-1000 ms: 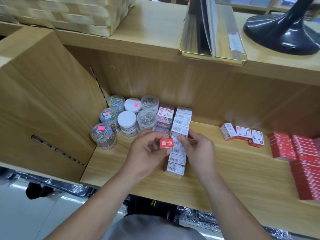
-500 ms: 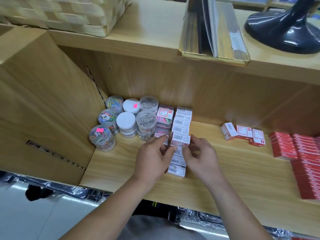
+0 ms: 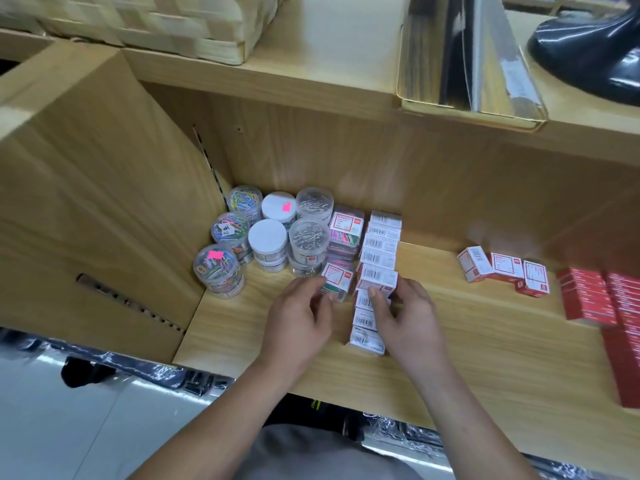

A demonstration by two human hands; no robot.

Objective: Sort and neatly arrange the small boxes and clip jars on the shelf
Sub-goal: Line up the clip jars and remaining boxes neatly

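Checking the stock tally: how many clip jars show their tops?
7, by the left wall: three back jars, three middle jars, one front jar. They seem stacked, so more underneath may be hidden.

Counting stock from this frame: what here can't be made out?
Head view:
- Labels on the white boxes: too small to read.
- Red boxes: blurred, cut off by the right edge.
- Whether the left hand grips the clear clip box: fingers hide the contact.
- Row beneath the right hand and its held white box: covered by both.

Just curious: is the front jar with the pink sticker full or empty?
Full, it seems: coloured clips show through the clear jar right up to its lid.
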